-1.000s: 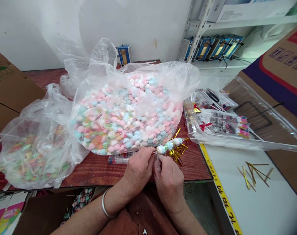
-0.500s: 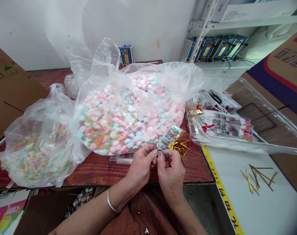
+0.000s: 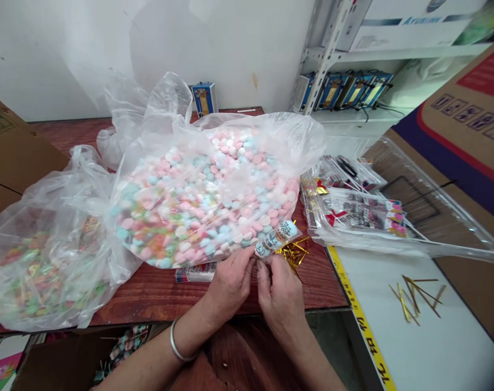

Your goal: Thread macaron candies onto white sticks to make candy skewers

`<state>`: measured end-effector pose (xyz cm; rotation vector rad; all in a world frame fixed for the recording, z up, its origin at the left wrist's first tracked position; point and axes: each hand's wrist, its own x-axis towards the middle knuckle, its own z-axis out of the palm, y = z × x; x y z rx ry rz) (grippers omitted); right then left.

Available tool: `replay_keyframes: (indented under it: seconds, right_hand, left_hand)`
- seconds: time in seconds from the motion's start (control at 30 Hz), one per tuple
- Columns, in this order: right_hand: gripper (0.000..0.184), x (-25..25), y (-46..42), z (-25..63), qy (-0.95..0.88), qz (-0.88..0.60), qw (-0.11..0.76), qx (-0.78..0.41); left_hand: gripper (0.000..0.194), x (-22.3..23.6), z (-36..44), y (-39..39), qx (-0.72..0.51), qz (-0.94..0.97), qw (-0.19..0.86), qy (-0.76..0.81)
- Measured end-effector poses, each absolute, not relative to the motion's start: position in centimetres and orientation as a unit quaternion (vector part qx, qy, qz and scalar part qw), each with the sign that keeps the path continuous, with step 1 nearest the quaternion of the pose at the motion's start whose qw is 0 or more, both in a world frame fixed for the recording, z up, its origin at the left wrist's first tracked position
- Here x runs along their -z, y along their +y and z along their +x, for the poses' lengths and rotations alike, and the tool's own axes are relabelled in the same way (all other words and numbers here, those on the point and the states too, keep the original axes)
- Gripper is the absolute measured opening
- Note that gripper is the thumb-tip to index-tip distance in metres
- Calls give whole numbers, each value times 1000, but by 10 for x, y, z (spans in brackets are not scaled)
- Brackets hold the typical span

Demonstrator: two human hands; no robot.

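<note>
A small clear candy packet [image 3: 276, 239], printed and filled with pale blue and white sweets, points up and to the right from between my hands. My left hand [image 3: 232, 277] pinches its gathered lower end. Thumb and fingers of my right hand [image 3: 281, 288] close on the same end, close beside the left. The exact grip is partly hidden by the fingers. Gold twist ties [image 3: 295, 252] lie in a heap on the table just behind the packet. Beyond my hands rests a big clear plastic bag [image 3: 214, 201] full of pink, blue and white round candies.
Another clear bag [image 3: 55, 271] of wrapped sweets sits at left. To the right stands a clear plastic tray [image 3: 364, 244] with printed packets [image 3: 361, 209] and scissors [image 3: 346, 167]. Loose gold ties [image 3: 416, 298] lie on the white surface. Cardboard boxes [image 3: 470, 125] flank the red-brown table [image 3: 149, 293].
The packet has turned so its printed side shows, and its angle has shifted. Both hands loosened and turned around its end, then drew closed again. The camera view has shifted slightly.
</note>
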<state>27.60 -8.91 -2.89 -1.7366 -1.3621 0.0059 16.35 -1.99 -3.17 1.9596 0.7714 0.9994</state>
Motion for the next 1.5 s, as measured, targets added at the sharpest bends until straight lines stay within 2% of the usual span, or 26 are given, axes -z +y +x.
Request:
replay_keyframes:
  seconds: [0.07, 0.23, 0.33, 0.43, 0.57, 0.67, 0.73, 0.83, 1.03, 1.1, 1.23, 1.3, 1.37, 1.43, 1.5]
  right_hand:
    - [15, 27, -88, 275, -552, -694, 462, -6]
    - [15, 12, -97, 277, -539, -664, 491, -164]
    - [16, 10, -107, 281, -558, -649, 474, -205]
    - [17, 13, -114, 291, -568, -657, 466, -169]
    - [18, 13, -120, 304, -566, -664, 472, -129]
    - [16, 12, -122, 303, -599, -634, 461, -161]
    - [15, 14, -122, 300, -610, -616, 461, -191]
    - [14, 18, -119, 298, -571, -626, 478, -232]
    - [18, 11, -121, 304, -479, -635, 538, -279]
    - [18, 10, -123, 303, -487, -621, 542, -289]
    - [15, 12, -121, 302, -470, -609, 534, -350]
    - [11, 15, -116, 299, -457, -576, 554, -389]
    - [18, 18, -109, 289, -450, -532, 595, -400]
    - [29, 21, -104, 274, -436, -502, 623, -412]
    - [36, 22, -102, 259, -425, -495, 609, -452]
  left_hand:
    - [31, 31, 163, -19, -392, 772, 397, 303]
    - [42, 22, 159, -15, -328, 716, 556, 266]
    - [32, 14, 151, -11, -272, 697, 622, 229]
    - [31, 6, 142, -9, -250, 746, 580, 212]
    - [39, -1, 142, -7, -236, 863, 413, 171]
    - [45, -4, 149, -9, -274, 874, 354, 187]
    - [47, -8, 151, -10, -290, 859, 373, 196]
    - [39, -14, 149, -12, -276, 848, 409, 193]
    - [41, -12, 155, -16, -244, 879, 355, 204]
    - [42, -8, 157, -14, -245, 861, 392, 210]
    - [37, -10, 152, -12, -241, 789, 546, 146]
    - [39, -16, 150, -16, -230, 780, 570, 117]
    - [42, -25, 148, -24, -238, 789, 549, 139]
    - [37, -33, 146, -31, -256, 787, 531, 185]
    - [29, -38, 135, -33, -265, 745, 566, 235]
